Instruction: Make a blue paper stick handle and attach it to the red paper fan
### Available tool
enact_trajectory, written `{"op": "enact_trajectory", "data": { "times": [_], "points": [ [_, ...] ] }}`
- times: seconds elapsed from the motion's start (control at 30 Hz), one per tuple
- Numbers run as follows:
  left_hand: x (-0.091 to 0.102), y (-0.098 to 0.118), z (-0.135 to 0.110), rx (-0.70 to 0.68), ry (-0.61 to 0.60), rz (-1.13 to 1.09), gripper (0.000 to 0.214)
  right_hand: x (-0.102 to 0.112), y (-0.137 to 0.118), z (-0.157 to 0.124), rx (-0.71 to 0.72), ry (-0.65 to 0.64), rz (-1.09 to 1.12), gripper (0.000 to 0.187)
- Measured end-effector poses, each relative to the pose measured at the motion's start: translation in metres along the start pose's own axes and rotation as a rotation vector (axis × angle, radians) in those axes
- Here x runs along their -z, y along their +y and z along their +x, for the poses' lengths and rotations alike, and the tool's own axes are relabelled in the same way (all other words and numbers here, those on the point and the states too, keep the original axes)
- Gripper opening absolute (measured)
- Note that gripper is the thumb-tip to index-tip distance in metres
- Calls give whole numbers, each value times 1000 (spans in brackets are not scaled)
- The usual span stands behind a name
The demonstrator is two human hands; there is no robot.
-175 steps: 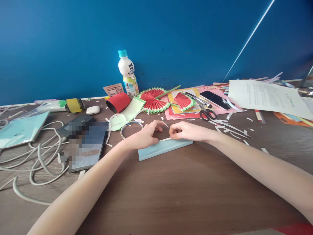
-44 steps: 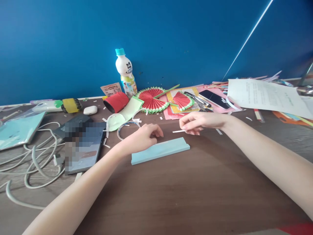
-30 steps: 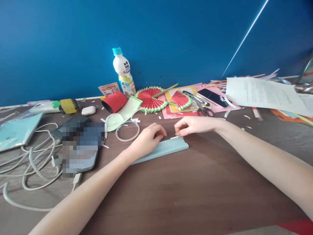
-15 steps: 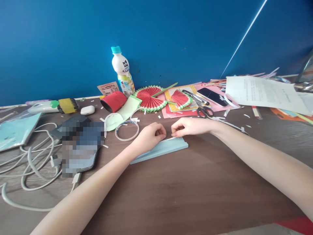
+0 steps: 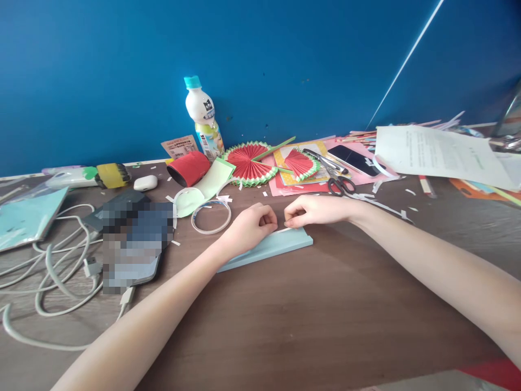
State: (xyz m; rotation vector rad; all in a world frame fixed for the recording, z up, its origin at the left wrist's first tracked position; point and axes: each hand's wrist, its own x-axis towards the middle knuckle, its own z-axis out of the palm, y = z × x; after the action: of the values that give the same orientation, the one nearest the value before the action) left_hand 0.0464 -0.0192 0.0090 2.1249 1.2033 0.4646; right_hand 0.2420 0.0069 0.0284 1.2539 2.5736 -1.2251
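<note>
A light blue folded paper strip (image 5: 271,251) lies at a slant on the table, with a thin white strip (image 5: 290,231) along its far edge. My left hand (image 5: 254,228) rests over the far left part of the paper with its fingers curled closed. Facing it, my right hand (image 5: 311,212) pinches thumb and forefinger together at the far edge, close to the white strip. Whatever sits between the fingertips of either hand is too small to make out. A roll of clear tape (image 5: 211,217) lies just left of my left hand.
Scissors (image 5: 341,186) and a dark phone (image 5: 353,159) lie beyond my right hand. Red-and-green pleated paper fans (image 5: 250,163) and a bottle (image 5: 204,122) stand near the blue wall. White cables (image 5: 49,271) and a pixelated device (image 5: 136,244) fill the left. Printed sheets (image 5: 439,155) lie at right.
Both hands stay nearly in place over the blue paper. The whole view has shifted very slightly; nothing else has visibly changed.
</note>
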Motion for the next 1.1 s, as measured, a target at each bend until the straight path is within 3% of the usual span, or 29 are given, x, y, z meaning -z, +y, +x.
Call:
{"op": "enact_trajectory", "data": {
  "times": [1.1],
  "points": [
    [-2, 0, 0, -25, 1, 8, 4, 0, -1, 0, -35, -4, -14, 27]
  ]
}}
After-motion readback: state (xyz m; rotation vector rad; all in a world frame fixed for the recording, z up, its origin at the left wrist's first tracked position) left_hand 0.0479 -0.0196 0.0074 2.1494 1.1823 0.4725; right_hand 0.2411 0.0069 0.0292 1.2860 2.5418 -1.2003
